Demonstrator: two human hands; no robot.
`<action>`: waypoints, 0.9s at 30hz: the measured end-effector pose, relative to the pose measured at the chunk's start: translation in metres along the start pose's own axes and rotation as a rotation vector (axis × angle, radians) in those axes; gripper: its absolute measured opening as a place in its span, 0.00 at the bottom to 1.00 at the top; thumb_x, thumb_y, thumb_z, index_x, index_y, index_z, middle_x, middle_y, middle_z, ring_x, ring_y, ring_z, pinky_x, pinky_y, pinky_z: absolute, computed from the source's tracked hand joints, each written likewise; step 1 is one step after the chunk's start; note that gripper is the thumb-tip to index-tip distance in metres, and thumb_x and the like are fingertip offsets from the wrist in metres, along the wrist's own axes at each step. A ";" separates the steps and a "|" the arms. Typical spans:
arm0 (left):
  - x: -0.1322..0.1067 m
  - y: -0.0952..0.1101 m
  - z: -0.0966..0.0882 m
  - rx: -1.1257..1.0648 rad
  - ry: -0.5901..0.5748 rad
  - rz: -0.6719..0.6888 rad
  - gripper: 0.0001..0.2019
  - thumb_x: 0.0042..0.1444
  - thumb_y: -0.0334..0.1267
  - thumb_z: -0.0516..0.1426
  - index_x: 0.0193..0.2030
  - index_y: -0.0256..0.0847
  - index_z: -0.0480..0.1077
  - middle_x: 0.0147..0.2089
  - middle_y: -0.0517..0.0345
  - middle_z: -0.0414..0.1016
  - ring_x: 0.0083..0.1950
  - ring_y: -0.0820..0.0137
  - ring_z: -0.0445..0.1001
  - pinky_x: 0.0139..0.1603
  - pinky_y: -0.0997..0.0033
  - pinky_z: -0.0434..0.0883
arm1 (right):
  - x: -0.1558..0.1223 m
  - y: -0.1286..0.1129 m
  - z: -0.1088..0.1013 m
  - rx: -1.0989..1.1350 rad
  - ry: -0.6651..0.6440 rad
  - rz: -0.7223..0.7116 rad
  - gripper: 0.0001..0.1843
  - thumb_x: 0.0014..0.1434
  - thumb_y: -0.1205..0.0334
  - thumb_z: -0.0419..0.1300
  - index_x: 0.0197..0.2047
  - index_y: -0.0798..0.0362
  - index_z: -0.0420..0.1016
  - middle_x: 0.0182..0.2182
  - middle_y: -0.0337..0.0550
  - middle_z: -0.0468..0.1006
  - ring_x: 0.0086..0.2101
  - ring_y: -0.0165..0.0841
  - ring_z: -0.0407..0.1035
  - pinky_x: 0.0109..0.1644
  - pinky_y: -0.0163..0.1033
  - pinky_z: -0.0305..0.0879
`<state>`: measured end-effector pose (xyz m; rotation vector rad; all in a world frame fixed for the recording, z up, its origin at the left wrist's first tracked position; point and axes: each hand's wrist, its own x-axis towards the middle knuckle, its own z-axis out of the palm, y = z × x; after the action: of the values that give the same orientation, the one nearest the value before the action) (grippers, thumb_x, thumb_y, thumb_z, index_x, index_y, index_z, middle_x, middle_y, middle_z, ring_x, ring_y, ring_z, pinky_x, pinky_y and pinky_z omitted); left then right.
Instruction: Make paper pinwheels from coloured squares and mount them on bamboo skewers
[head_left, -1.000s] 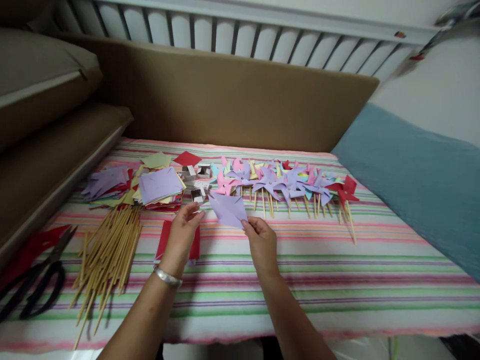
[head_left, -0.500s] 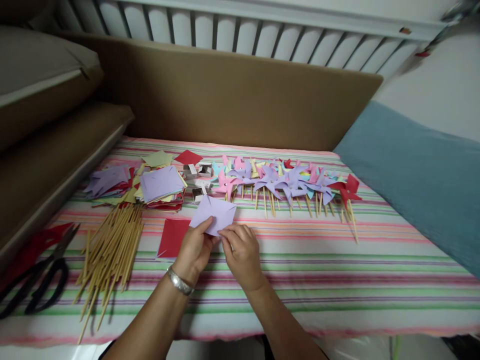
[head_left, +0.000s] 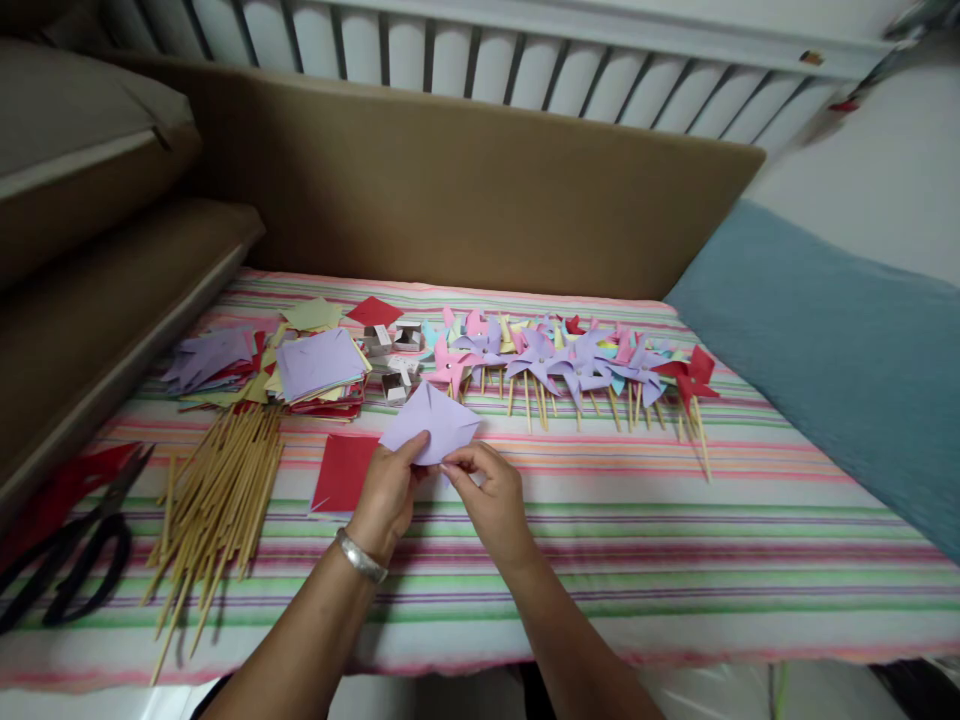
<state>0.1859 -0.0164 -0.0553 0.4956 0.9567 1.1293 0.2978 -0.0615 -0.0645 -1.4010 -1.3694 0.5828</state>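
Lilac paper square [head_left: 433,425] pinched at its near edge between left hand [head_left: 386,495] and right hand [head_left: 491,500], both grips closed on it, above striped bed [head_left: 675,540] centre, beyond fingertips.

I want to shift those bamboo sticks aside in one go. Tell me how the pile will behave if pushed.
The bamboo sticks lie loose and roughly parallel on the striped cloth, so they would probably roll and fan apart rather than slide together. They look thin and light, and likely stiff. Some might catch on the scissors.
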 end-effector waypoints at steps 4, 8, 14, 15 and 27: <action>-0.004 -0.002 0.004 0.102 0.006 0.018 0.16 0.38 0.38 0.65 0.36 0.35 0.74 0.34 0.52 0.78 0.32 0.67 0.74 0.30 0.69 0.70 | 0.003 -0.001 -0.003 0.068 -0.013 0.122 0.04 0.52 0.63 0.60 0.29 0.51 0.76 0.27 0.39 0.75 0.29 0.32 0.68 0.35 0.36 0.64; -0.006 -0.002 0.006 0.161 -0.010 0.017 0.16 0.39 0.38 0.65 0.36 0.35 0.75 0.34 0.52 0.79 0.32 0.66 0.75 0.30 0.69 0.71 | 0.005 -0.001 -0.005 0.118 -0.019 0.202 0.05 0.51 0.61 0.60 0.28 0.52 0.76 0.26 0.39 0.76 0.28 0.32 0.69 0.33 0.35 0.64; -0.005 -0.006 0.004 0.191 -0.067 -0.029 0.14 0.40 0.38 0.65 0.35 0.34 0.75 0.33 0.52 0.78 0.29 0.68 0.75 0.28 0.71 0.71 | 0.006 0.004 -0.006 0.242 0.017 0.315 0.06 0.48 0.59 0.62 0.25 0.52 0.73 0.22 0.38 0.75 0.26 0.31 0.68 0.30 0.35 0.63; -0.005 -0.006 0.005 0.191 -0.071 -0.033 0.14 0.40 0.38 0.65 0.35 0.34 0.75 0.32 0.52 0.78 0.29 0.68 0.75 0.28 0.71 0.71 | 0.007 0.005 -0.006 0.243 0.021 0.322 0.07 0.47 0.58 0.63 0.25 0.52 0.73 0.22 0.38 0.75 0.26 0.32 0.68 0.30 0.35 0.63; -0.010 -0.004 0.007 0.201 -0.127 -0.058 0.12 0.42 0.37 0.63 0.33 0.33 0.74 0.29 0.55 0.76 0.27 0.70 0.73 0.27 0.72 0.72 | 0.009 0.004 -0.007 0.226 0.031 0.381 0.08 0.47 0.58 0.62 0.25 0.53 0.71 0.20 0.38 0.74 0.25 0.31 0.67 0.30 0.35 0.62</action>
<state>0.1925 -0.0265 -0.0504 0.6903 0.9720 0.9423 0.3078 -0.0544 -0.0629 -1.4844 -0.9802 0.9299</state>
